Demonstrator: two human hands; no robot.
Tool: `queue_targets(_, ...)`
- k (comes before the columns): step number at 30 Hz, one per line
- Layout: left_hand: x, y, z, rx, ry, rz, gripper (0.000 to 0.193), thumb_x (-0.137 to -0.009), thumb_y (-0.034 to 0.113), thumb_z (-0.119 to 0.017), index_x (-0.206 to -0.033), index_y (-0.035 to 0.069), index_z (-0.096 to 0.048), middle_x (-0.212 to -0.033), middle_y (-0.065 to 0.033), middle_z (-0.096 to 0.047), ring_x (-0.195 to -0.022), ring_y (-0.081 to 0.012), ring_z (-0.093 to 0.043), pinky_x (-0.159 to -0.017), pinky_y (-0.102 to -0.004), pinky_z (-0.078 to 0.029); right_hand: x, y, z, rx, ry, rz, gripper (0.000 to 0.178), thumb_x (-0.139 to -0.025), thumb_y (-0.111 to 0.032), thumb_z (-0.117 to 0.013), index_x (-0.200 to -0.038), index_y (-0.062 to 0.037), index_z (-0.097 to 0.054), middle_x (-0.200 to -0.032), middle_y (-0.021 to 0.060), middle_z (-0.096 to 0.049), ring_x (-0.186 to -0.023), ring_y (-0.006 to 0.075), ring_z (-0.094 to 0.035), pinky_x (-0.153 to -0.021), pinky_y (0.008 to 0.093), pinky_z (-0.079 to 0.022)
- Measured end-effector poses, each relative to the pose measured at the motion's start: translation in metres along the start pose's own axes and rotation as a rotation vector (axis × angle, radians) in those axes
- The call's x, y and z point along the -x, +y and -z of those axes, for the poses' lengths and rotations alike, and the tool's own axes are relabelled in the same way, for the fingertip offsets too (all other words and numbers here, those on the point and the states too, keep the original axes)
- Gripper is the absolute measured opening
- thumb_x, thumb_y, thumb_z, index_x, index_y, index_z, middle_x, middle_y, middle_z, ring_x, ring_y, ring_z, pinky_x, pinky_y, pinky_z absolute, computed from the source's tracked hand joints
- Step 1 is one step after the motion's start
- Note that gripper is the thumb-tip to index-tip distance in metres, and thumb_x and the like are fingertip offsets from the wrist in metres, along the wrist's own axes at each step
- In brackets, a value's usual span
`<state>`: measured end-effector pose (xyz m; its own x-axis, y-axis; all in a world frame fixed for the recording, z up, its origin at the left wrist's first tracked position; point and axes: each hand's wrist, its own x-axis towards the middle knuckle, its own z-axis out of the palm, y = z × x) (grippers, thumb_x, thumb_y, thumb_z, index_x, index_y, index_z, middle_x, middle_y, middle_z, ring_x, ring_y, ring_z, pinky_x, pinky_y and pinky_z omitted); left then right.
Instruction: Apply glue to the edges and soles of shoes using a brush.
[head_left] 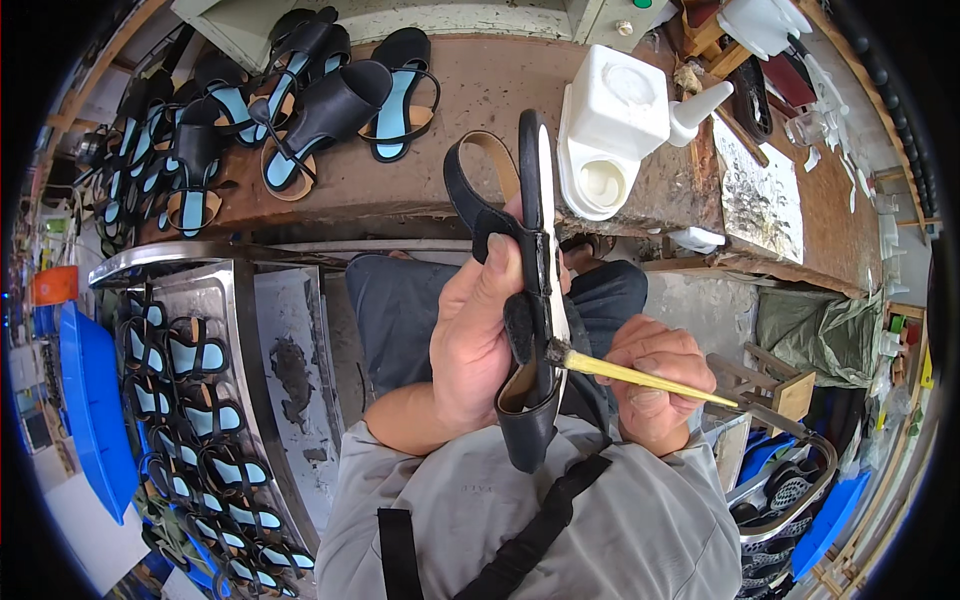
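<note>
Upright in front of me is a black sandal (528, 436), its edge turned toward me and its pale underside to the right. Its heel strap (459, 192) loops out at the upper left, tan on the inside. My left hand (468, 345) is closed around the middle of the sandal, thumb on the strap side. Pinched in my right hand (657, 378) is a slim brush with a yellow handle (615, 372). The dark brush tip touches the edge of the sole, below the left fingers.
A white plastic dispenser (622, 105) with a round cup stands on the brown workbench (475, 75). Black sandals with blue insoles (402, 95) cluster at its left. More sandals (197, 355) fill a metal rack at my left. A paper sheet (760, 185) lies on the bench's right.
</note>
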<state>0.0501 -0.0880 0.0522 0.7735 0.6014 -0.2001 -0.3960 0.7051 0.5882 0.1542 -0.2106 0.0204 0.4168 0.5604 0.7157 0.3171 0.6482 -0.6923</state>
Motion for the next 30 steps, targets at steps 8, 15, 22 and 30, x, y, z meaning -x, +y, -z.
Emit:
queue_targets(8,0.0,-0.002,-0.001,0.059,0.007,-0.011,0.052,-0.095,0.041,-0.035,-0.118,-0.004,-0.045,-0.093,-0.0123,-0.055,-0.085,-0.0187,-0.05,-0.075,-0.028,-0.041,0.002,-0.006,-0.002,0.007,0.024,0.034,0.015,-0.072,0.001,-0.065,-0.085,0.0067,-0.059,-0.075,0.0155,-0.061,-0.061,0.0253,-0.063,-0.051,0.0317,-0.049)
queue_targets(15,0.003,-0.001,-0.008,-0.075,0.038,-0.033,0.054,-0.094,0.042,-0.037,-0.119,-0.005,-0.044,-0.095,-0.0125,-0.056,-0.085,-0.0185,-0.053,-0.075,-0.0272,-0.042,-0.002,-0.017,0.008,-0.081,0.017,-0.006,0.013,-0.072,-0.002,-0.065,-0.082,0.006,-0.061,-0.071,0.0154,-0.061,-0.059,0.0247,-0.062,-0.05,0.032,-0.048)
queue_targets(22,0.012,0.002,-0.012,-0.23,0.035,-0.057,0.052,-0.094,0.04,-0.038,-0.12,-0.003,-0.045,-0.097,-0.0126,-0.057,-0.086,-0.0194,-0.053,-0.075,-0.0282,-0.042,-0.027,-0.012,0.01,-0.091,0.043,-0.119,0.012,-0.074,-0.002,-0.064,-0.083,0.0049,-0.06,-0.07,0.0144,-0.061,-0.054,0.0213,-0.057,-0.049,0.0317,-0.045)
queue_targets(30,0.016,-0.001,-0.002,-0.014,-0.023,-0.019,0.05,-0.093,0.04,-0.039,-0.12,-0.002,-0.046,-0.097,-0.0122,-0.058,-0.083,-0.0183,-0.055,-0.07,-0.0287,-0.046,-0.039,-0.005,0.006,0.069,-0.013,0.05,0.013,-0.072,-0.002,-0.066,-0.082,0.0053,-0.062,-0.073,0.014,-0.062,-0.059,0.0222,-0.061,-0.052,0.0312,-0.047)
